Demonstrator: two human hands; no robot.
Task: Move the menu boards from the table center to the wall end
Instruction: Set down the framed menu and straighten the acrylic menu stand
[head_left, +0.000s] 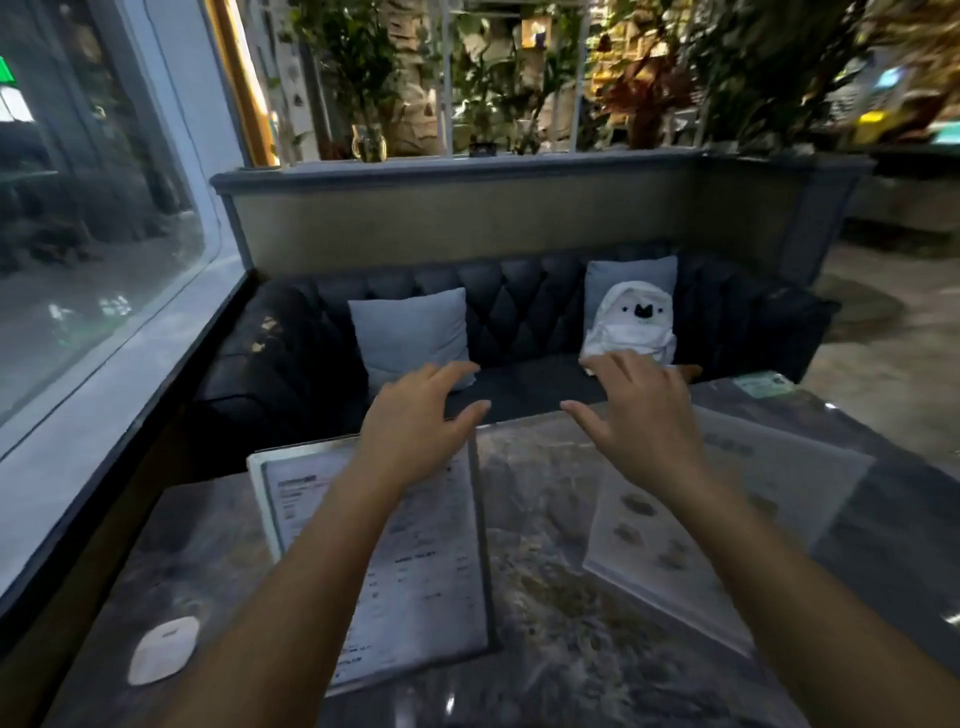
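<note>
Two menu boards lie flat on a dark marbled table (545, 597). The left menu board (431, 571), white with printed text and a dark edge, lies under my left forearm. The right menu board (670, 530), pale with round pictures, lies angled under my right forearm. My left hand (415, 415) hovers over the far end of the left board, fingers spread, holding nothing. My right hand (639, 421) hovers over the far end of the right board, fingers apart, also holding nothing.
A window and sill (104, 332) run along the left side. A dark tufted sofa (519, 312) behind the table holds two grey cushions (410, 332) and a white plush toy (634, 322). A white oval pad (163, 649) lies near the table's left front. A green card (763, 385) sits at the far right.
</note>
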